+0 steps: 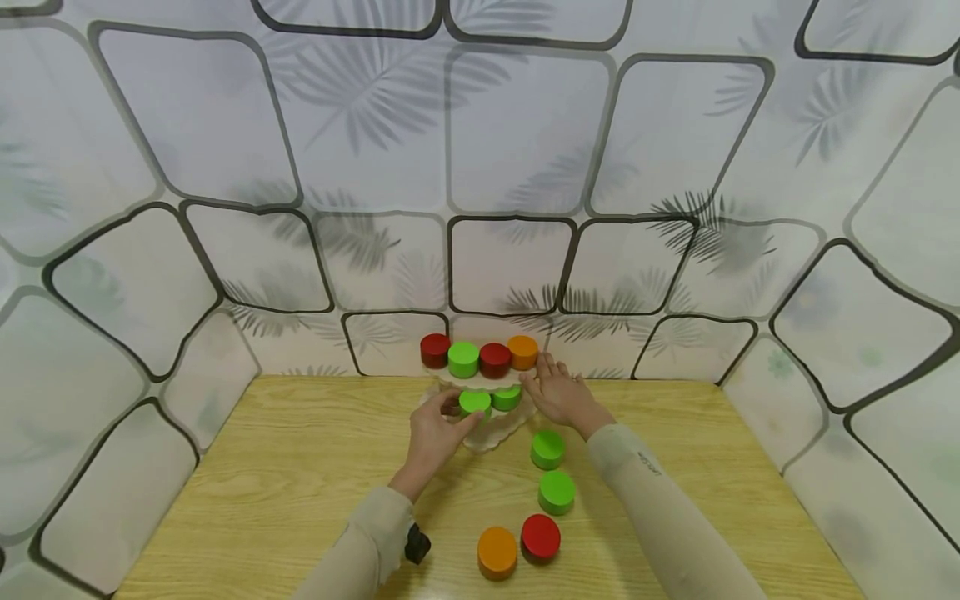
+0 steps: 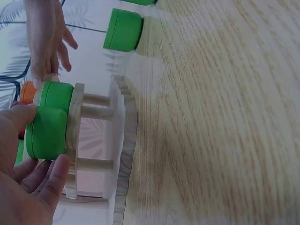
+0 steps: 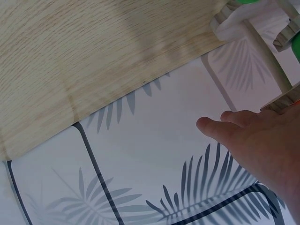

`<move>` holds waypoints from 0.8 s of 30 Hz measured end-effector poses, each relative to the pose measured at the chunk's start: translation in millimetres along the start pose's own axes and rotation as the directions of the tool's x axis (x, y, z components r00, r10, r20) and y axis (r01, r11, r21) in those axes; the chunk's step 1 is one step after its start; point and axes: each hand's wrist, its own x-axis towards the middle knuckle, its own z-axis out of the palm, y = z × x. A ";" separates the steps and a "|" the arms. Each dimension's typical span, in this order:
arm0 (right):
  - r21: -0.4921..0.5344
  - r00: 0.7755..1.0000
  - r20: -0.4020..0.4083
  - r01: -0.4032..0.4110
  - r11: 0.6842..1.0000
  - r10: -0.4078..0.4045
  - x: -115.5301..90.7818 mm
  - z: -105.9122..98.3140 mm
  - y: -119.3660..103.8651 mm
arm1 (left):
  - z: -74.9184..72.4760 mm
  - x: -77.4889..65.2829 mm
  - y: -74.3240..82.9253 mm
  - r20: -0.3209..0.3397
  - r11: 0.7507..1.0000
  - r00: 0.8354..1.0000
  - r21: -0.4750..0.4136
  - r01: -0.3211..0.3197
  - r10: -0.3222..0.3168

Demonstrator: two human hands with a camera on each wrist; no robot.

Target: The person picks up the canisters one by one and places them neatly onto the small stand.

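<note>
A wooden tiered stand point(image 1: 487, 438) with scalloped edges stands against the back wall. My left hand point(image 1: 433, 435) grips a green round block point(image 2: 47, 133) between thumb and fingers at the middle tier. Another green block point(image 1: 506, 398) sits beside it on that tier. On the top tier is a row of two dark red blocks point(image 1: 495, 359), a green block point(image 1: 463, 359) and an orange block point(image 1: 522, 352). My right hand point(image 1: 562, 397), fingers extended, rests at the right edge of the top tier. In the right wrist view, that hand point(image 3: 255, 133) lies against the stand's edge.
Two green blocks point(image 1: 557, 492), a red block point(image 1: 541, 538) and an orange block point(image 1: 497, 552) stand on the wooden table point(image 1: 300, 492) in front of the stand. Patterned fabric walls point(image 1: 390, 258) enclose the table at the back and sides.
</note>
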 end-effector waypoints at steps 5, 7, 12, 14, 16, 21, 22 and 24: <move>0.004 1.000 0.001 0.004 1.000 -0.004 -0.1 0.7 -0.2 | 2.6 0.0 0.9 -0.025 1.000 0.999 -0.005 0.026 -0.026; 0.006 1.000 0.000 0.005 1.000 -0.005 -0.2 0.8 -0.2 | 4.0 -0.4 1.7 -0.038 0.999 0.999 -0.015 0.038 -0.039; 0.008 1.000 -0.001 0.005 1.000 -0.005 0.3 0.6 0.1 | 6.6 -0.6 3.7 -0.060 0.997 0.996 -0.031 0.064 -0.065; 0.009 1.000 -0.003 0.005 1.000 -0.005 0.7 0.4 0.4 | 7.6 -0.1 3.2 -0.069 0.997 0.995 -0.035 0.070 -0.072; 0.007 1.000 -0.003 0.005 1.000 -0.005 1.0 0.2 0.9 | 8.5 0.5 2.5 -0.080 0.996 0.994 -0.038 0.075 -0.078; 0.000 1.000 0.001 0.002 1.000 -0.002 1.5 0.5 1.8 | 10.7 2.2 0.5 -0.102 0.996 0.992 -0.036 0.077 -0.080; 0.000 1.000 0.001 0.001 1.000 -0.001 1.7 0.8 1.7 | 10.9 2.3 0.2 -0.105 0.997 0.991 -0.034 0.076 -0.079; 0.000 1.000 0.002 -0.001 1.000 0.001 2.0 1.2 1.7 | 11.4 2.5 -0.3 -0.112 0.997 0.991 -0.028 0.071 -0.074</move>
